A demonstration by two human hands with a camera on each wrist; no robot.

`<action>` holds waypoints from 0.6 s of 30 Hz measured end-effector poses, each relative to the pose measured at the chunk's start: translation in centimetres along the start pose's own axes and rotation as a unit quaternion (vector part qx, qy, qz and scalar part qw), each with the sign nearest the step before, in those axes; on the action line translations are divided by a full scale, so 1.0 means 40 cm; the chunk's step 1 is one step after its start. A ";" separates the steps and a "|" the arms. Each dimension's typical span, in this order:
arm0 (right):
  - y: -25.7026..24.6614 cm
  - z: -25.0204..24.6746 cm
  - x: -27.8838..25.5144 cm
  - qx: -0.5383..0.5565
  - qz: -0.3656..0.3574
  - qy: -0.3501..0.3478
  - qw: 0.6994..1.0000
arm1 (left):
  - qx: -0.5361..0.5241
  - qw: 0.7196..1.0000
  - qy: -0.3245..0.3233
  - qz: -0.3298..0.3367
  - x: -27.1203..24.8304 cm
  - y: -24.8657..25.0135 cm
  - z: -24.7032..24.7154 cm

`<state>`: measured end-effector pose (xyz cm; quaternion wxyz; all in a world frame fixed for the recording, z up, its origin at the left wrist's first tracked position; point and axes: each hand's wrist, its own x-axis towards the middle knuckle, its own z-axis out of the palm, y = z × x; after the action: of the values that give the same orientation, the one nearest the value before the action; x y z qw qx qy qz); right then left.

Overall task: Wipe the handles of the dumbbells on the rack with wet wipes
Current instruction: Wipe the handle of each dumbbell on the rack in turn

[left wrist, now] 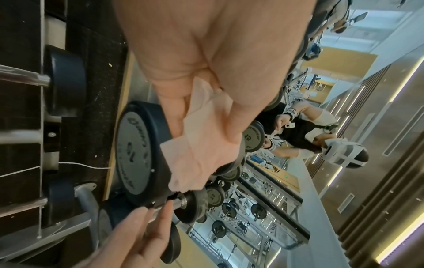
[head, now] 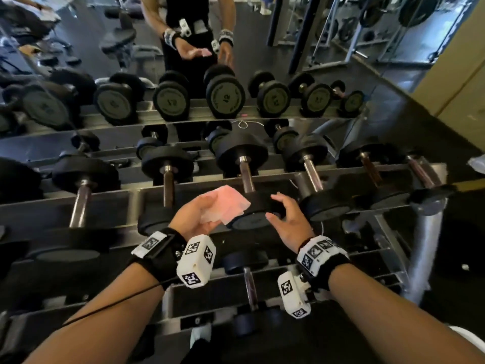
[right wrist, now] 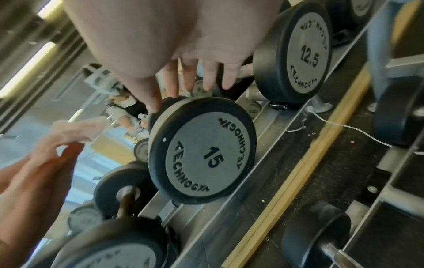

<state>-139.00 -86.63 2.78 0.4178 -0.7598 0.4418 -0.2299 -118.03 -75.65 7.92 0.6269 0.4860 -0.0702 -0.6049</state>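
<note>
Pale pink crumpled wet wipe (head: 227, 206): pinched in left hand (head: 195, 218), above black round-ended 15 dumbbell (head: 253, 203) on grey metal rack (head: 105, 203). Right hand (head: 287, 219): fingers spread, empty, beside dumbbell end.

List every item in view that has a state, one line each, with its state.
wet wipe: unfolded and crumpled, held in the left hand, off the handles.
left hand: palm up, grips the wipe.
right hand: fingers relaxed, holds nothing, beside the 15 dumbbell's end.
15 dumbbell: resting on the rack, handle untouched.
12.5 dumbbell: resting on the rack.
rack: loaded with dumbbells.
</note>
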 end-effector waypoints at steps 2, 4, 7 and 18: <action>0.020 -0.008 -0.040 -0.026 -0.065 -0.004 0.998 | 0.003 1.000 -0.018 -0.006 -0.035 -0.055 -0.016; 0.051 -0.009 -0.072 -0.037 -0.093 -0.023 0.995 | 0.004 1.000 -0.011 -0.010 -0.050 -0.117 -0.035; 0.120 0.003 -0.114 -0.046 -0.100 -0.034 0.993 | 0.024 0.999 0.032 -0.022 -0.035 -0.211 -0.073; 0.529 0.200 -0.215 -0.079 0.050 -0.100 0.991 | 0.235 0.957 0.167 0.035 0.161 -0.555 -0.271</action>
<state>-147.71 -81.26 -19.14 0.4094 -0.7866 0.4520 -0.0962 -124.36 -70.76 -16.34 0.5190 0.7109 -0.1212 -0.4589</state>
